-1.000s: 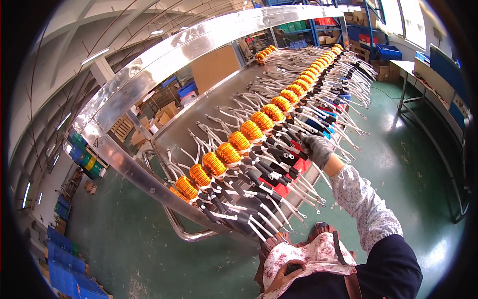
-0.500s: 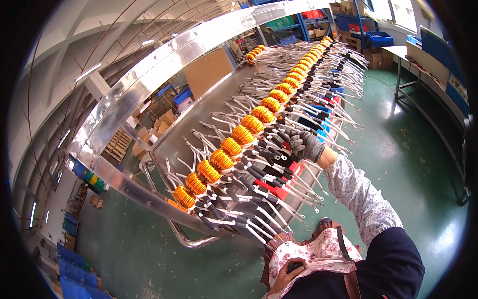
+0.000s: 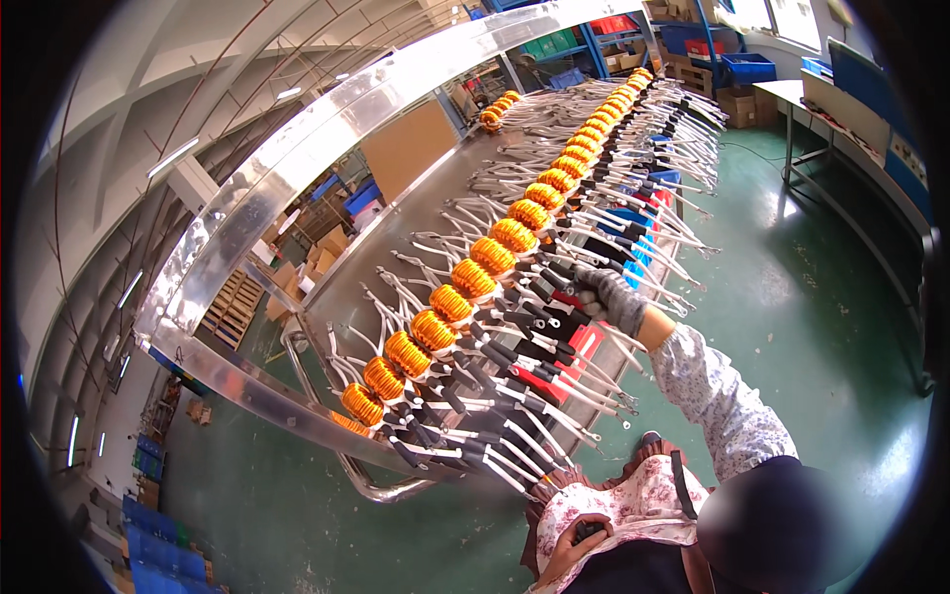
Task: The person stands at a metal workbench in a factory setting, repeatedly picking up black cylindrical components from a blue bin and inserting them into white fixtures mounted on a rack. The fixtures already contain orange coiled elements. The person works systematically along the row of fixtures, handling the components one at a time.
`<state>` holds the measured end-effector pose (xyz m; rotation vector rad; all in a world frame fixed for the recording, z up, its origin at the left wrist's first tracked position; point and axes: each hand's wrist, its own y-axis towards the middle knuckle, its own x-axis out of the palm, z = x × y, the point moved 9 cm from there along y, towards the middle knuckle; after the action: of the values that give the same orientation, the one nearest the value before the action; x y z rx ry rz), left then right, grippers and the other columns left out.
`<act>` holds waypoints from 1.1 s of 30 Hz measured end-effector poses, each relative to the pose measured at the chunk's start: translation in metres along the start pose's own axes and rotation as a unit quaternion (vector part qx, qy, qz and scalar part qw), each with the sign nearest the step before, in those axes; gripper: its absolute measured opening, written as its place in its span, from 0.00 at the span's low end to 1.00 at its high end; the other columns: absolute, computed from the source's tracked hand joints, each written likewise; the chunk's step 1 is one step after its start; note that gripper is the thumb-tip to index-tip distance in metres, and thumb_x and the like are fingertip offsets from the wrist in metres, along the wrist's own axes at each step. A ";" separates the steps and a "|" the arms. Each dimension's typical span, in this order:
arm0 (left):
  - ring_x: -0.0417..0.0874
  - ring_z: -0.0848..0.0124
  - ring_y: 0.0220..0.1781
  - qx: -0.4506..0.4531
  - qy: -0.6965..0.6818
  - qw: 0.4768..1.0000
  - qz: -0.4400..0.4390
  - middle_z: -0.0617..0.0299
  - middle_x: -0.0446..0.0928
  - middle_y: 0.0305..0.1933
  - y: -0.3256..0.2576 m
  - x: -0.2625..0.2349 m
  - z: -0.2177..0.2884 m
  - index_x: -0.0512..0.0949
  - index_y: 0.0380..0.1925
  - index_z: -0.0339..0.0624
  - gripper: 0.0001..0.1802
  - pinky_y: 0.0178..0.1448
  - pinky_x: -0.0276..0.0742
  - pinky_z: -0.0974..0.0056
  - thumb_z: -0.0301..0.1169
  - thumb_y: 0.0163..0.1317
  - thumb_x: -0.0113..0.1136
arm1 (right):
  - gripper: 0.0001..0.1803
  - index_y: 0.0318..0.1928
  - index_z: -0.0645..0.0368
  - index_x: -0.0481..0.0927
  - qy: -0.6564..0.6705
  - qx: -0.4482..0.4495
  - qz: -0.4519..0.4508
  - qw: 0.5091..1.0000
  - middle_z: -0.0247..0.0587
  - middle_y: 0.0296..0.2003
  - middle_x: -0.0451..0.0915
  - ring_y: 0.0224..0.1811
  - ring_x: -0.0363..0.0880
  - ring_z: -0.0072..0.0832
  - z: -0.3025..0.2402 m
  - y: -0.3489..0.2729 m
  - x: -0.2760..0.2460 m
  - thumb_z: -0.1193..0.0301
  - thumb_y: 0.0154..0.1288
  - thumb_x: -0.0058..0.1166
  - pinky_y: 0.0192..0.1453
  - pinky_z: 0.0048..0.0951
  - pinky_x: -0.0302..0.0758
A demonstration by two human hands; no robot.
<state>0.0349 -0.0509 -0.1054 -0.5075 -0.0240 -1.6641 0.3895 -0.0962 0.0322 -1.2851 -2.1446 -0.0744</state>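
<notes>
Here, black-sleeved leads [image 3: 535, 288] lie against the right hand [image 3: 614, 299], near orange coils [image 3: 514, 236].

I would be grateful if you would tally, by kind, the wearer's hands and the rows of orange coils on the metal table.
Gloved right hand: 1
Left hand, bare fingers showing: 1
Long row of orange coils: 1
Short row of orange coils, toward the far end: 1
Total: 4

Orange coils [image 3: 493, 255], white leads [image 3: 599, 382], grey glove [image 3: 619, 299], floral sleeve [image 3: 717, 391].
</notes>
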 end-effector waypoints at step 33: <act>0.73 0.74 0.45 0.009 -0.059 0.998 0.007 0.60 0.74 0.41 0.004 -0.008 -0.016 0.69 0.51 0.36 0.17 0.53 0.67 0.71 0.24 0.61 0.54 | 0.11 0.38 0.57 0.78 -0.527 -0.542 0.222 0.616 0.49 0.32 0.78 0.34 0.77 0.45 -0.087 -0.047 0.014 0.71 0.53 0.57 0.38 0.41 0.74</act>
<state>0.0340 -0.0489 -0.1234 -0.5901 -0.1219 -1.6166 0.3887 -0.1405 0.1215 -3.1979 -2.6052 -0.6332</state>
